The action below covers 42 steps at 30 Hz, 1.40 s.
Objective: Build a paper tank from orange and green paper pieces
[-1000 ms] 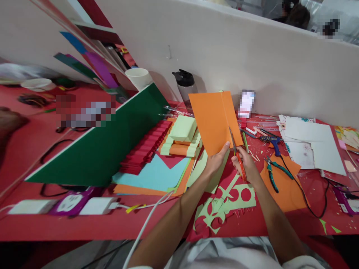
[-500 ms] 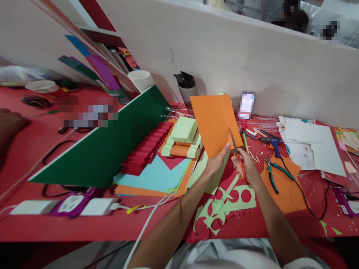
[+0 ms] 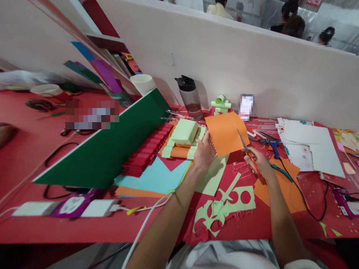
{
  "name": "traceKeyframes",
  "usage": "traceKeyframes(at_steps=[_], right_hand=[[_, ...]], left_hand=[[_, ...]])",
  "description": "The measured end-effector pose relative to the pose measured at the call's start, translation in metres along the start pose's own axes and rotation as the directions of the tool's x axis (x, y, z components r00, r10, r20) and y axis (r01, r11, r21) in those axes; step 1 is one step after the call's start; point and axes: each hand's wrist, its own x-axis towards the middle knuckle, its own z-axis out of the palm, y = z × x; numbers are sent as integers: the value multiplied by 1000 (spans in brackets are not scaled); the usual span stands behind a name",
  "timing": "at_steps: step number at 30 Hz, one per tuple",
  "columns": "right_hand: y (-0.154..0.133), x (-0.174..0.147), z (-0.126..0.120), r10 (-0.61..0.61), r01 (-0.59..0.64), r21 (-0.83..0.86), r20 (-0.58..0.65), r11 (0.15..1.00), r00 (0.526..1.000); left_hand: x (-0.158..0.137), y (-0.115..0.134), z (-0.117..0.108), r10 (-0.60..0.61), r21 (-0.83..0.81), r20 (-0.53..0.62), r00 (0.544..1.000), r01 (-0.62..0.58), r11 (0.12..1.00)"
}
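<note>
My right hand (image 3: 259,162) is closed around orange-handled scissors (image 3: 252,161). Their blades point up and left, overlapping an orange paper sheet (image 3: 226,132) held tilted above the table. My left hand (image 3: 204,153) is at the sheet's left edge, thumb apart and fingers stretched upward; some fingers are partly hidden behind the paper, and I cannot tell how firmly they touch it. Under the hands lie a pale green paper strip (image 3: 214,177) and a pale green offcut with round holes (image 3: 238,198). Left of my left hand sits a pale green paper block (image 3: 183,131) on orange and green rolls.
A green board (image 3: 112,149) leans on the left beside red pleated paper (image 3: 148,149). Behind stand a water bottle (image 3: 189,97), a paper cup (image 3: 143,84) and a phone (image 3: 246,106). Right are a glue gun (image 3: 273,145), pliers (image 3: 282,172) and white sheets (image 3: 327,149).
The orange sheet has turned and lowered to the right. My left hand has moved off its lower edge to its left side, and the thumb has left the paper. The scissors have shifted right.
</note>
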Motion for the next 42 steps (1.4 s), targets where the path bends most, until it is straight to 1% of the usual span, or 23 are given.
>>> traceKeyframes(at_steps=[3,5,6,8,10,13,15,17,19,22,26,29,32,35,38,42], right_hand=[[4,-1,-9,15,-13,-33,56,999,998],[7,-2,-12,20,-14,-60,100,998,995],[9,-2,-13,22,-13,-70,123,997,992],[12,-2,-13,23,-10,-76,167,997,986],[15,-2,-13,24,-11,-69,194,998,981],[18,-1,-11,40,-32,-46,193,998,980],[20,0,-9,63,-60,-20,192,998,979],[21,1,-8,86,-89,6,189,996,978],[22,2,-7,97,-104,25,186,994,978],[22,2,-6,94,-102,33,176,994,980],[16,1,-5,104,-108,15,169,994,980],[7,-1,-3,94,-93,-10,180,996,979],[1,-2,0,89,-83,-40,175,996,981],[0,-2,3,83,-78,-37,166,996,983],[5,-1,6,75,-73,-17,161,997,984],[15,4,9,73,-72,-11,103,997,992]], left_hand=[[3,-9,-2,25,-151,1,1000,-24,988],[2,-16,-1,32,-187,-57,998,-42,982],[1,-19,-1,34,-169,-99,994,-50,984],[0,-21,-1,68,-102,-186,980,-88,991],[1,-18,-1,159,-16,-236,959,-167,986],[3,-12,-2,296,147,-240,925,-266,953],[3,-9,-3,346,266,-227,910,-284,921],[2,-8,-4,366,352,-200,909,-282,893],[1,-10,-5,342,391,-160,926,-259,883],[1,-14,-8,265,412,-114,957,-197,890],[6,-17,-13,206,436,-130,970,-131,890],[10,-16,-17,161,409,-151,975,-86,908],[10,-13,-19,143,379,-139,980,-80,922],[8,-11,-19,127,379,-128,984,-69,923],[9,-11,-20,136,392,-117,984,-80,917],[11,-12,-22,134,398,-100,986,-84,913]])
